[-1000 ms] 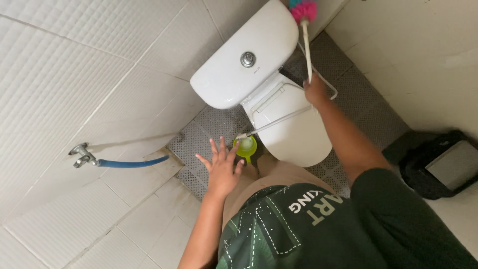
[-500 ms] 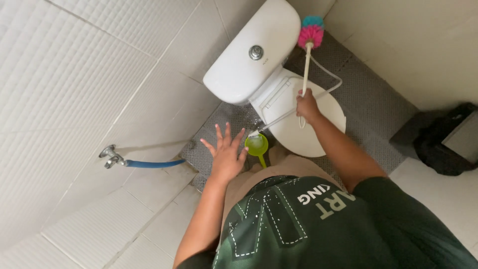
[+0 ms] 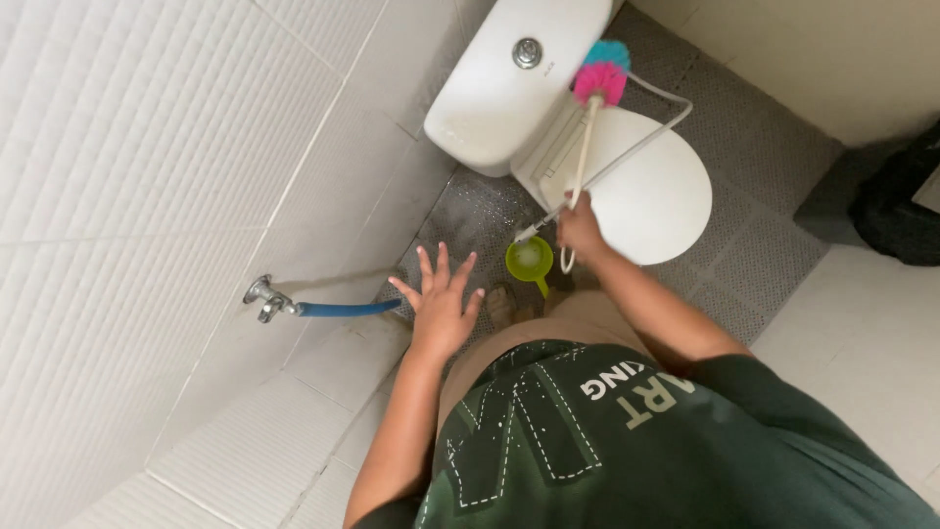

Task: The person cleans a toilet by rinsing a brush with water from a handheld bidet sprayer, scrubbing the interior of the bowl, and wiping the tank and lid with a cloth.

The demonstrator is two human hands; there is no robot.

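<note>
Brush: one toilet brush (image 3: 586,137), with a thin cream handle and a round bristle head in pink and teal; the head hangs over the back of the toilet lid, beside the tank.
Right hand: one right hand (image 3: 580,227), closed tightly round the lower end of the brush handle, knuckles up, above the near edge of the lid.
Left hand: one left hand (image 3: 441,302), held flat with all five fingers spread wide, holding nothing and touching nothing, above the wet floor to the left of the toilet.
Toilet: one white toilet (image 3: 627,196), smooth and glossy, with an oval closed lid and a rounded box-shaped tank (image 3: 509,88) that has one round metal flush button on top.
Hose: one thin white hose (image 3: 641,137) curving across the lid, ending near the right hand.
Scoop: one lime-green plastic scoop (image 3: 530,261), round bowl with a short handle, on the floor just beside the toilet base, below the right hand.
Tap: one metal tap (image 3: 262,297) on the wall, with one blue hose (image 3: 348,309) running from it toward the floor.
Walls: white tiles with fine ribbed lines.
Floor: grey (image 3: 754,147), dotted texture, wet near the toilet.
Bin: one dark bin (image 3: 896,211) at the right edge, partly cut off.
</note>
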